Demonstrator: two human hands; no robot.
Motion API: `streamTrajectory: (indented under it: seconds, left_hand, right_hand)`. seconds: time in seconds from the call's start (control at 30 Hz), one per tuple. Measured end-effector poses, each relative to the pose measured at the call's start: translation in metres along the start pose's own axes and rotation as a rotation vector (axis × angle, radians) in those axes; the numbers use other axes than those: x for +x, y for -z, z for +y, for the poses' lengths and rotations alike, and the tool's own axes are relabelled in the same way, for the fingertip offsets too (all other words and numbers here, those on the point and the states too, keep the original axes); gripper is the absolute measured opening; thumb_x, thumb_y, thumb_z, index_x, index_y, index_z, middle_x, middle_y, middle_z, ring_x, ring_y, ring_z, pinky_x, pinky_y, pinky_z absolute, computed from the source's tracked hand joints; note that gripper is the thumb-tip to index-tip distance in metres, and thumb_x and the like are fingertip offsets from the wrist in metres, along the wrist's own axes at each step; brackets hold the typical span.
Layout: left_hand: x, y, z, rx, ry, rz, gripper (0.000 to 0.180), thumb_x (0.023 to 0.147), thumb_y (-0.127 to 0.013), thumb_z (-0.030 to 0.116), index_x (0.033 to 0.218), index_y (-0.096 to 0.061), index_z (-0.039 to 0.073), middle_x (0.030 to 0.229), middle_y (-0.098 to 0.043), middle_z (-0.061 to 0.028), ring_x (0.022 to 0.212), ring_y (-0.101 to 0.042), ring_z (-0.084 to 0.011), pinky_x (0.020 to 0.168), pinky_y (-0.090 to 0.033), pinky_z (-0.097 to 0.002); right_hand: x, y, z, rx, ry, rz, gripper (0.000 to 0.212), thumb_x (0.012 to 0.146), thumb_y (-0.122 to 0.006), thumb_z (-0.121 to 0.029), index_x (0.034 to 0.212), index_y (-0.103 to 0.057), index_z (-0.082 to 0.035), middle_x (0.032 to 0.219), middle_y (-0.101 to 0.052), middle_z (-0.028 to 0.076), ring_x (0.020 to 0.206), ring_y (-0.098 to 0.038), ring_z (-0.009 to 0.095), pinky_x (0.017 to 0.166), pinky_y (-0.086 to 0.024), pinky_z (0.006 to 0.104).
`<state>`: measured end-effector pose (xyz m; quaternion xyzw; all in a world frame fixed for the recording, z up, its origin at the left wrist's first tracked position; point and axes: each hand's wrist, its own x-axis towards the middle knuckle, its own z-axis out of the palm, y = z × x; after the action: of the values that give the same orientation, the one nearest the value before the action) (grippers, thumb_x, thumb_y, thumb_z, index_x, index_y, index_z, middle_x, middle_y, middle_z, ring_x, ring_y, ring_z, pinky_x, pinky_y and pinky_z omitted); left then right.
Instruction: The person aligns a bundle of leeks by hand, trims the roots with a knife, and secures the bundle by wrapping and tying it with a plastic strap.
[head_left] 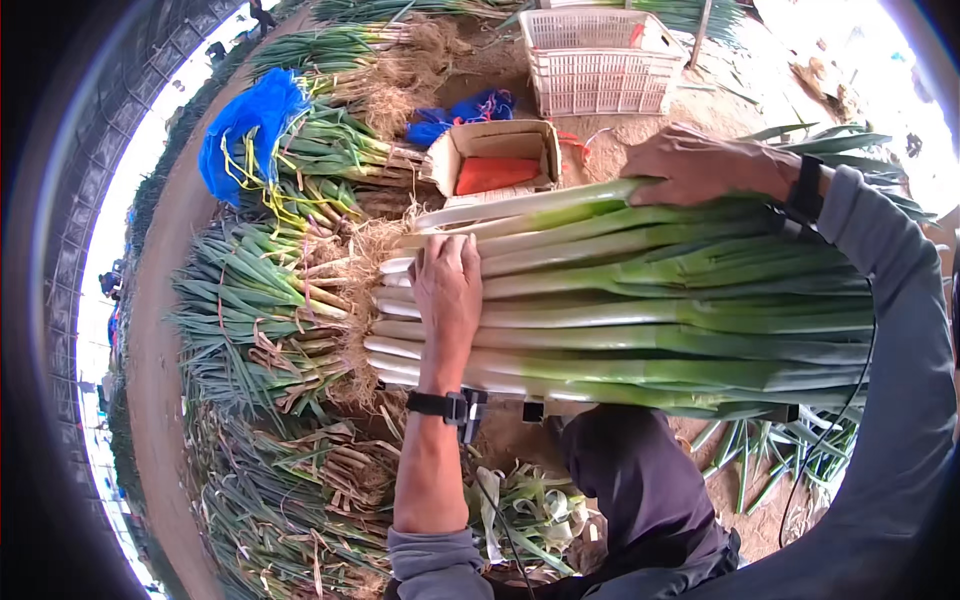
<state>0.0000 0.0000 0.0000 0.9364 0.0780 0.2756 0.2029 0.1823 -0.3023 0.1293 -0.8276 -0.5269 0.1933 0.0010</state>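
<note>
Dirt path (158, 350), nine o'clock. Rooted green bundles (265, 300), nine o'clock, closer in. Your left hand (447, 290), centre: laid over white ends (395, 347), closure unclear. Stalk row (640, 315), three o'clock: seemingly being aligned; next move calls for level ends. Your right hand (690, 165), two o'clock: grasps the top stalk (530, 205).

Beyond the right hand (690, 165), right of the crate (600, 85), bare ground (728, 115) is left open for passing. Directly across the leeks (620, 310), the way is obstructed by the box (510, 140) and crate; past their root ends, by bundles (250, 290). The near side is partly blocked by a leg (640, 480).
</note>
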Motion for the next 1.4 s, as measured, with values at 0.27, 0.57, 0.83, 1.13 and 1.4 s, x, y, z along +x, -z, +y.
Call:
streamTrajectory:
  seconds: [0.27, 0.57, 0.83, 1.13, 1.4]
  left_hand:
    - [0.003, 0.002, -0.002, 0.056, -0.036, 0.087, 0.017, 0.099, -0.058, 0.018, 0.102, -0.067, 0.005, 0.099, -0.060, -0.0118, 0.094, -0.060, -0.0311, 0.088, -0.045, -0.0458]
    - [0.003, 0.006, 0.004, 0.019, -0.024, 0.182, 0.023, 0.095, -0.064, 0.015, 0.114, -0.060, 0.003, 0.108, -0.059, -0.0165, 0.103, -0.057, -0.0364, 0.090, -0.046, -0.0464]
    - [0.006, 0.000, -0.006, 0.132, -0.021, 0.092, 0.030, 0.099, -0.059, 0.019, 0.124, -0.061, 0.002, 0.122, -0.056, -0.0195, 0.116, -0.053, -0.0385, 0.100, -0.044, -0.0499]
    - [0.013, 0.006, 0.013, 0.284, -0.103, -0.002, 0.021, 0.097, -0.057, 0.016, 0.111, -0.067, 0.005, 0.113, -0.058, -0.0157, 0.111, -0.057, -0.0346, 0.091, -0.051, -0.0503]
    - [0.012, 0.001, -0.004, 0.333, -0.062, -0.011, 0.019, 0.094, -0.060, 0.017, 0.110, -0.068, 0.010, 0.113, -0.058, -0.0115, 0.113, -0.057, -0.0325, 0.088, -0.053, -0.0511]
  right_hand:
    - [0.023, 0.000, 0.002, 0.006, 0.273, 0.178, 0.038, 0.098, -0.064, -0.030, 0.114, -0.066, 0.004, 0.097, -0.064, 0.019, 0.091, -0.064, 0.037, 0.081, -0.051, 0.0450]
    - [0.047, -0.006, -0.006, 0.011, 0.220, 0.057, 0.034, 0.102, -0.057, -0.029, 0.112, -0.067, 0.002, 0.099, -0.064, 0.018, 0.095, -0.064, 0.038, 0.086, -0.050, 0.0458]
    - [0.048, -0.008, -0.013, -0.188, 0.272, 0.050, 0.034, 0.105, -0.049, -0.029, 0.101, -0.063, 0.001, 0.091, -0.058, 0.018, 0.090, -0.062, 0.037, 0.083, -0.050, 0.0462]
    - [0.031, -0.031, -0.017, -0.187, 0.220, 0.129, 0.030, 0.104, -0.053, -0.028, 0.087, -0.056, -0.004, 0.086, -0.056, 0.015, 0.078, -0.062, 0.035, 0.073, -0.051, 0.0476]
    - [0.002, -0.025, -0.026, -0.374, 0.194, 0.235, 0.037, 0.102, -0.056, -0.038, 0.106, -0.059, -0.001, 0.095, -0.061, 0.013, 0.097, -0.061, 0.032, 0.084, -0.053, 0.0451]
